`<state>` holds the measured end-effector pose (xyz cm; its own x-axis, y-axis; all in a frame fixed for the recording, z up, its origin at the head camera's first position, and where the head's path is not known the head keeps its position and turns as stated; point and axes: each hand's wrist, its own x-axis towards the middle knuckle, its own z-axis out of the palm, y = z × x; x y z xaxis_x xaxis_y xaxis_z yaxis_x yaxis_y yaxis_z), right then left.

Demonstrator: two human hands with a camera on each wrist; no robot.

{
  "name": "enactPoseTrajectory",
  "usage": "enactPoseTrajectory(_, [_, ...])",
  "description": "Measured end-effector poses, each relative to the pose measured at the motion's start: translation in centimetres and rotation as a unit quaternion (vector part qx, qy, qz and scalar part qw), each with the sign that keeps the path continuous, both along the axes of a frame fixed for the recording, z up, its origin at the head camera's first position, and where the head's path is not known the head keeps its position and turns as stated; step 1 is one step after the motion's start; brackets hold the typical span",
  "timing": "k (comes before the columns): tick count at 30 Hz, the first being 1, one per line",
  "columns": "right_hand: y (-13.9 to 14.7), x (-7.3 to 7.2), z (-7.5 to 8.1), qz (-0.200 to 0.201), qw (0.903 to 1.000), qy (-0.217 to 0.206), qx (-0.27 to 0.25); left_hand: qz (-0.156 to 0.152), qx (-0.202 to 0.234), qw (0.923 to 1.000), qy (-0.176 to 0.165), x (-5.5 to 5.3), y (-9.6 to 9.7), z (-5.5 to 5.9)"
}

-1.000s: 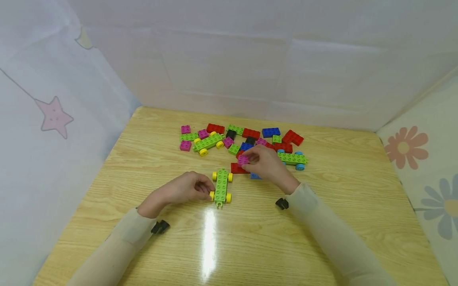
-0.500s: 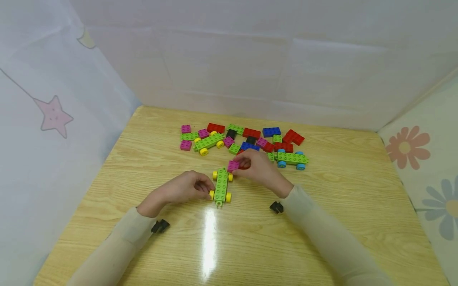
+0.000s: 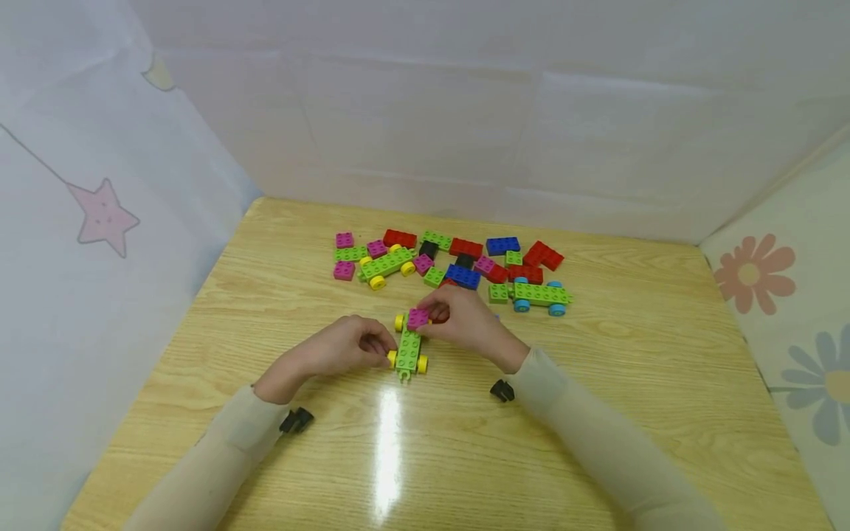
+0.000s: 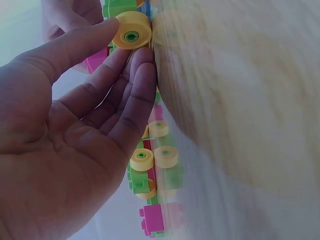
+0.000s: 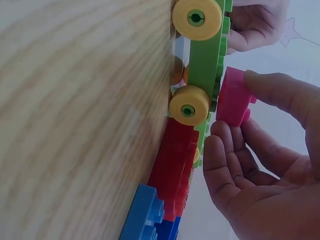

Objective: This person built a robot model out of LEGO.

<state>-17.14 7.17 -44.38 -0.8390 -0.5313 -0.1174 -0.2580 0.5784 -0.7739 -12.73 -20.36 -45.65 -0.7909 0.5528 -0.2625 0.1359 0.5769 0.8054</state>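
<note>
A green toy car base (image 3: 408, 350) with yellow wheels stands lengthwise on the table in front of me. My left hand (image 3: 347, 345) grips it at the near left wheel (image 4: 132, 31), thumb on one side and fingers on the other. Between the thumb and fingers of my right hand (image 3: 465, 321) is a pink building brick (image 5: 235, 96), studs facing up. That brick hangs close over the far end of the base, slightly tilted in the right wrist view. My right hand partly covers a red brick (image 5: 172, 165) beyond the base.
Behind the hands lie several loose bricks, among them a dark blue one (image 3: 462, 276) and a pink one (image 3: 344, 271). A second yellow-wheeled base (image 3: 388, 264) stands at left, a blue-wheeled base (image 3: 541, 294) at right. A cloth backdrop rises behind the wooden table (image 3: 598, 413).
My right hand has carried the pink brick left and toward me, from above the red brick to over the base's far end. The left hand has stayed at the wheel.
</note>
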Motion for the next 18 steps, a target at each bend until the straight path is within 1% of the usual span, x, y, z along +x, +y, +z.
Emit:
enactPoseTrajectory(11, [-0.46,0.50,-0.27,0.003,1.0000,0.003,-0.004,-0.001,0.009,1.0000,0.000,0.08,-0.07,-0.24])
enactPoseTrajectory(18, [-0.49,0.58,-0.46,0.008,0.9999,-0.010,-0.009,0.000,0.009,1.0000,0.003,0.12,-0.05,-0.21])
